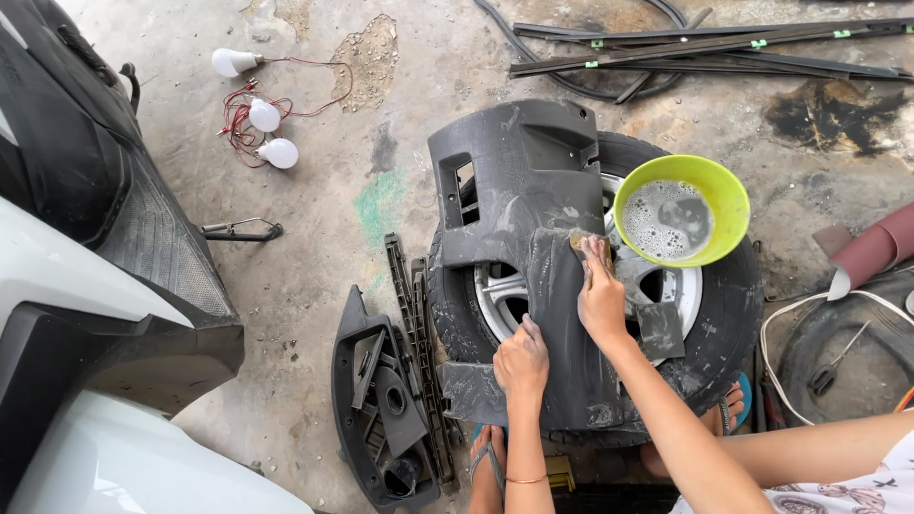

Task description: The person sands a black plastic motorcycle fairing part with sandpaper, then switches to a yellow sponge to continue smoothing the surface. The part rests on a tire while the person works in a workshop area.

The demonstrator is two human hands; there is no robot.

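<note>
My right hand (602,303) presses a small brown sanding pad (583,242) flat against the wet grey plastic panel (533,238), fingers together; the panel lies across the wheel (724,314). My left hand (521,360) grips its lower edge. Keep strokes even, wrist low, pad wet from the green bowl (728,195).

White bulbs (265,116) on red wires, black trim strips (705,48), scooter (86,286), rolled sandpaper (871,252)

3 bulbs (265,115), 1 green bowl (682,209), 1 tyre w/ rim (724,324), 2 hands: left (521,362), right (601,303). 2 gray panels (514,181), 1 sandpaper roll (871,249).
</note>
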